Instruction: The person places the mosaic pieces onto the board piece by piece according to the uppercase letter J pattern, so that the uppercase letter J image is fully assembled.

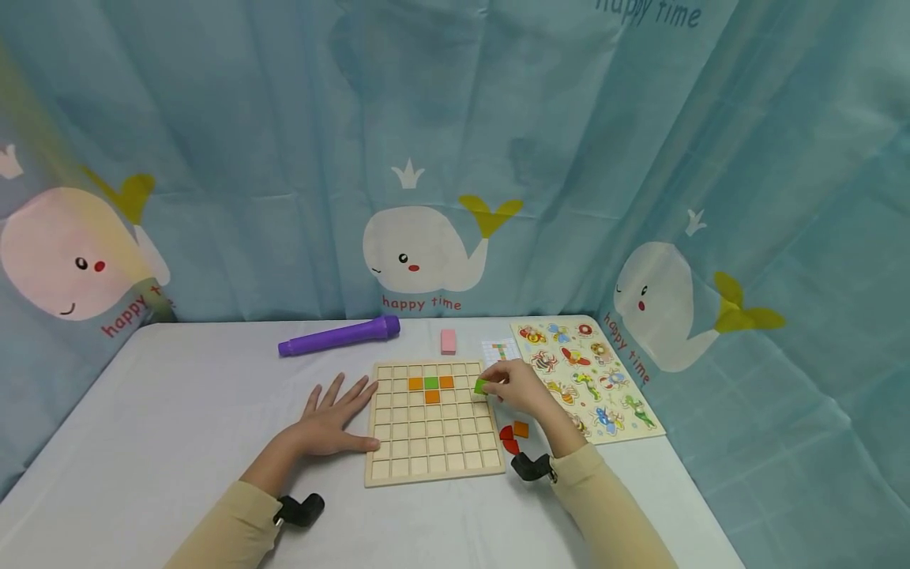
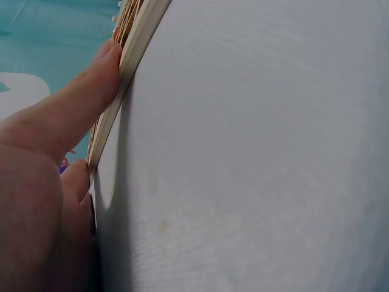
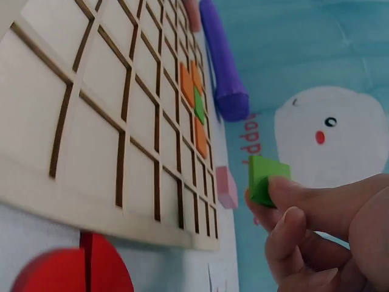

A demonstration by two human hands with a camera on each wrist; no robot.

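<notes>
A bare left hand, its fingers spread wide, lies just left of the pale wooden grid board, with the tip of its thumb touching the board's left edge. A purple microphone-shaped stick lies beyond the board's far left corner, apart from it. Set into the board's far part are four flat tiles: a left orange square tile, an inlaid green square tile and a right orange square tile in one row, with a near orange square tile directly on the near side of the green one. A pink rectangular block sits beyond the board's far edge. A bare right hand pinches a bright green square tile between thumb and finger, held up by the board's right edge, near its far right corner. A white printed card lies just beyond that corner. Right of the board lie two red curved-edge pieces, a loose orange square beside them, and, farther right, a cream insect-picture board.
</notes>
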